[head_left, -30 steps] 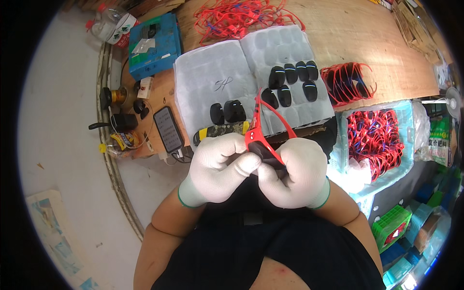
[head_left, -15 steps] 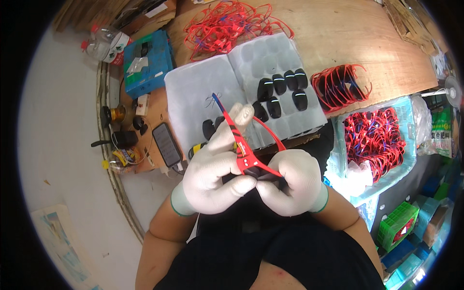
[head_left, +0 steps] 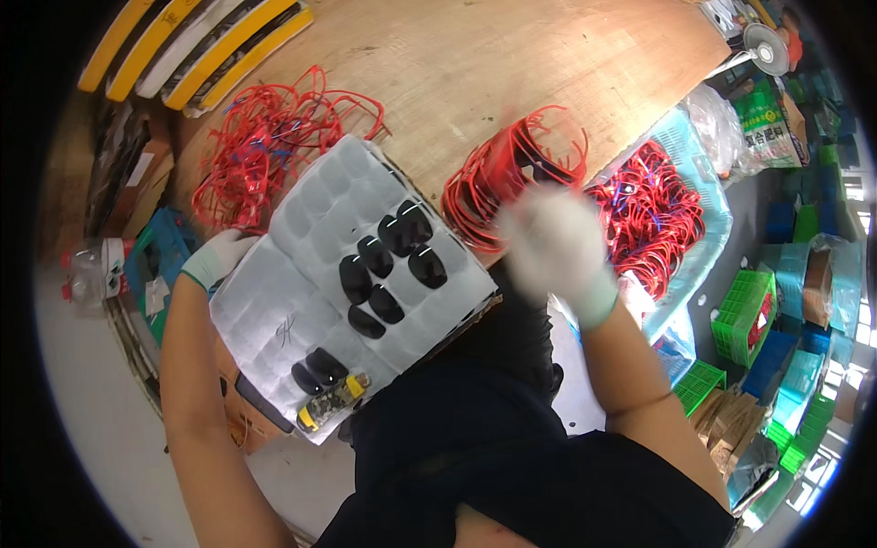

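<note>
My left hand (head_left: 217, 258), in a white glove, reaches past the tray's left side to the near edge of a tangled pile of red glasses frames (head_left: 256, 155). Its fingers are bent together at a red frame there. My right hand (head_left: 557, 245), also gloved, is smeared by motion beside a row of red glasses (head_left: 502, 169); its fingers cannot be made out. Between my arms lies a pale moulded tray (head_left: 301, 215) with several dark lenses (head_left: 370, 256) in its right part. Two more dark lenses (head_left: 320, 369) lie near a yellow and grey box cutter (head_left: 332, 402) at its near edge.
A light blue crate (head_left: 708, 219) full of red glasses stands at the right. A blue box (head_left: 157, 260) and a plastic bottle (head_left: 87, 274) are at the left. Yellow-edged boxes (head_left: 201, 55) lie at the far left, and a fan (head_left: 766, 50) stands far right.
The red glasses have left the space between my hands. My left hand has moved left to the frame pile, my right hand to the row of glasses. The view has turned rightward.
</note>
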A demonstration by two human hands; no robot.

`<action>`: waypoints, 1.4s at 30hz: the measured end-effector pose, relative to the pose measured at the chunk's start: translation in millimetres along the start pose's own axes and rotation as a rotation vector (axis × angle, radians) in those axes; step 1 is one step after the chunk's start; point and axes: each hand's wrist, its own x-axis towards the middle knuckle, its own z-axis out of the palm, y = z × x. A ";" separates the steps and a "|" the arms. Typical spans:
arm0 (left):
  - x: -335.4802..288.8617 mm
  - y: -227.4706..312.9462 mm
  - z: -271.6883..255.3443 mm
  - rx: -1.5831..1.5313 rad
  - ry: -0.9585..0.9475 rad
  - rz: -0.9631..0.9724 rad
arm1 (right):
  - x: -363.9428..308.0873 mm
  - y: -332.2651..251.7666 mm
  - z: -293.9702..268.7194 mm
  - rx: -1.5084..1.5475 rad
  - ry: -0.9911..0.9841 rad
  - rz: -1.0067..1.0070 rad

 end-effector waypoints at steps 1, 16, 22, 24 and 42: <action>21.0 45.3 -10.0 -0.211 0.022 -0.346 | 0.0 36.8 -5.2 -0.135 -0.066 0.354; -94.3 128.6 -121.6 -0.296 0.309 -0.182 | -0.8 196.7 23.8 -0.087 -0.662 0.636; -80.1 143.5 -99.2 -0.464 0.249 -0.081 | 2.7 204.8 13.1 -0.148 -0.913 0.531; -77.7 125.5 -89.0 -0.179 0.401 -0.157 | 13.1 194.8 15.6 -0.169 -0.928 0.544; -118.7 142.6 -51.5 0.289 0.961 0.268 | 11.0 -63.0 70.0 0.238 -0.347 0.096</action>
